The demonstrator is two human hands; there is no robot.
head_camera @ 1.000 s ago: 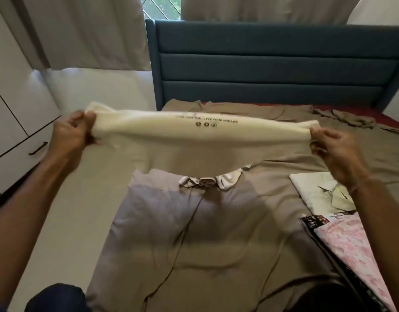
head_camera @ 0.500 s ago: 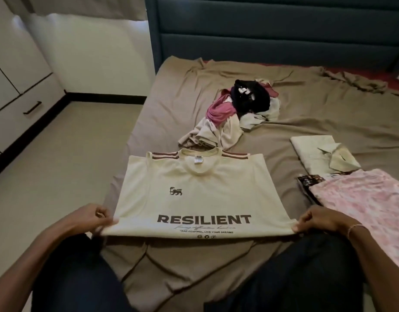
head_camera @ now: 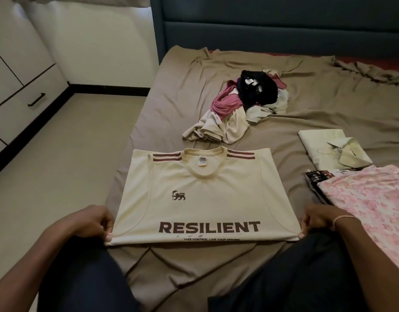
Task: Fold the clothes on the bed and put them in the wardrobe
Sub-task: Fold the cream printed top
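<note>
A cream T-shirt [head_camera: 205, 194] with "RESILIENT" printed on it lies flat on the bed [head_camera: 171, 109], collar away from me, sleeves tucked under. My left hand [head_camera: 92, 221] pinches its near left corner. My right hand [head_camera: 315, 218] pinches the near right corner. Beyond the shirt sits a loose heap of unfolded clothes [head_camera: 241, 104] in pink, black and beige. On the right lie a folded pale green collared shirt [head_camera: 329, 149] and a folded pink patterned garment [head_camera: 369, 199] on top of a dark printed one [head_camera: 315, 179].
White wardrobe doors and a drawer with a black handle [head_camera: 36, 99] stand at the left across a strip of pale floor [head_camera: 54, 165]. A blue padded headboard [head_camera: 272, 23] closes the far end. My dark-trousered knees press against the bed's near edge.
The cream shirt was held up stretched between both hands; it now lies flat on the bed. My hands came down with it and still pinch its near corners.
</note>
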